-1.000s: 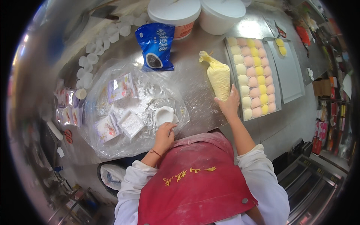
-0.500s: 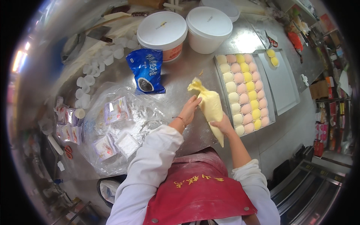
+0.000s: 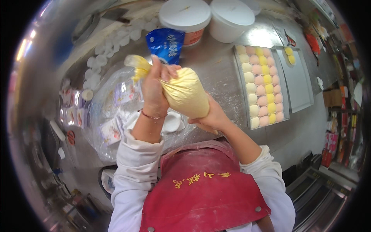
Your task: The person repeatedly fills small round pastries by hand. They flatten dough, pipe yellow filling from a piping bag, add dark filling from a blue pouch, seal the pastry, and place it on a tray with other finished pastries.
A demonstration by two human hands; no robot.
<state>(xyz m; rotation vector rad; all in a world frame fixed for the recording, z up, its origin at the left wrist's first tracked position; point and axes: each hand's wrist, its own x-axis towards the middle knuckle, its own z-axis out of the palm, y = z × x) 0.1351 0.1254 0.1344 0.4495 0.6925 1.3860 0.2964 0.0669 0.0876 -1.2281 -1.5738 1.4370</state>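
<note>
A plump piping bag (image 3: 186, 92) of pale yellow filling is held up in front of the person, above the table (image 3: 222, 83), tilted with its twisted end toward the upper left. The left hand (image 3: 156, 87) is closed around the gathered neck, while the right hand (image 3: 210, 116) curls around the lower end (its fingertips are partly hidden, and so is the bag's tip). Beneath, partly covered, a white bowl (image 3: 172, 123) sits on a clear plastic sheet (image 3: 105, 149) with some small packets (image 3: 111, 131). Beyond the bag lies a blue pouch (image 3: 166, 43), near two lidded white tubs (image 3: 184, 16). To the right, a tray (image 3: 286, 111) holds rows of white, pink and yellow balls; just beside it, another tray (image 3: 299, 83) bears two yellow ones. Red-handled scissors (image 3: 71, 137) lie at far left.
</note>
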